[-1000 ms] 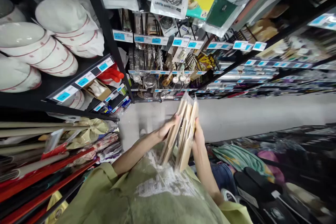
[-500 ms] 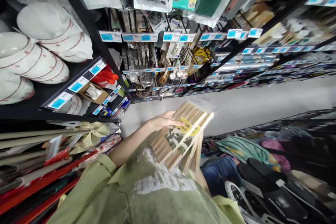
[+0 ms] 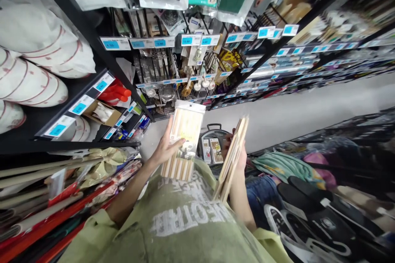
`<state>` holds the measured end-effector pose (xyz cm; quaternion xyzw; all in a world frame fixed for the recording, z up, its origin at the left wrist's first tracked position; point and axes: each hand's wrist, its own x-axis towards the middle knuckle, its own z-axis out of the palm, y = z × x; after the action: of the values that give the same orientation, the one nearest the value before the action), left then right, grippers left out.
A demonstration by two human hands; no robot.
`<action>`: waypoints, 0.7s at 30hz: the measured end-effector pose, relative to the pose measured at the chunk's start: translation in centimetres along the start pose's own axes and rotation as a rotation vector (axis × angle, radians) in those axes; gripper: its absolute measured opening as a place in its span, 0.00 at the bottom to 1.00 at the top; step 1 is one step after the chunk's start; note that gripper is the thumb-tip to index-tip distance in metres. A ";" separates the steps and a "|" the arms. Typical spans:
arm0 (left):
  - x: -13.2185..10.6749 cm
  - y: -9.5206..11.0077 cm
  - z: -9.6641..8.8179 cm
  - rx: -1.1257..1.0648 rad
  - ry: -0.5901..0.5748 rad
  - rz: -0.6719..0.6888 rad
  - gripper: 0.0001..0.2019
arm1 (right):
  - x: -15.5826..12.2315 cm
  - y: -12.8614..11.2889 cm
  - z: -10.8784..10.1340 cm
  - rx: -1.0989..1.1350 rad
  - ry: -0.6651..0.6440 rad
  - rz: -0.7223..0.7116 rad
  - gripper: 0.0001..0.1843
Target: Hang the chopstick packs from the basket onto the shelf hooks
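Your left hand (image 3: 164, 151) holds one chopstick pack (image 3: 186, 129) upright, face toward you, above and left of the basket (image 3: 216, 132). Its fingers pinch the pack, with the thumb across the front and the rest behind. Your right hand (image 3: 242, 159) grips a stack of packs (image 3: 233, 157) edge-on, right of the basket and apart from the single pack. Its fingers close around the stack. The basket holds two small packs (image 3: 211, 150).
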<state>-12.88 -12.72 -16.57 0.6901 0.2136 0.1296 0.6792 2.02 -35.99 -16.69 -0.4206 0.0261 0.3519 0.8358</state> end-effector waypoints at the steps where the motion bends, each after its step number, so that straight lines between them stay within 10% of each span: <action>1: 0.0 -0.4 0.1 -0.013 -0.006 -0.005 0.39 | -0.2 0.0 0.3 0.007 0.035 0.040 0.18; 8: 0.3 -3.5 0.6 -0.592 -0.006 -0.204 0.30 | 0.1 0.1 3.7 -0.072 0.184 0.079 0.20; 12: -0.1 -2.2 1.4 -0.195 -0.001 -0.067 0.11 | 0.5 0.3 6.2 -0.215 0.310 -0.051 0.22; 21: -0.2 -1.2 2.2 0.015 -0.105 0.003 0.18 | -0.7 3.1 8.4 -0.561 0.338 -0.290 0.25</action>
<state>-12.16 -14.72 -17.79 0.7015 0.1774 0.0926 0.6840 -2.55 -29.05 -13.18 -0.6855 0.0065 0.1485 0.7128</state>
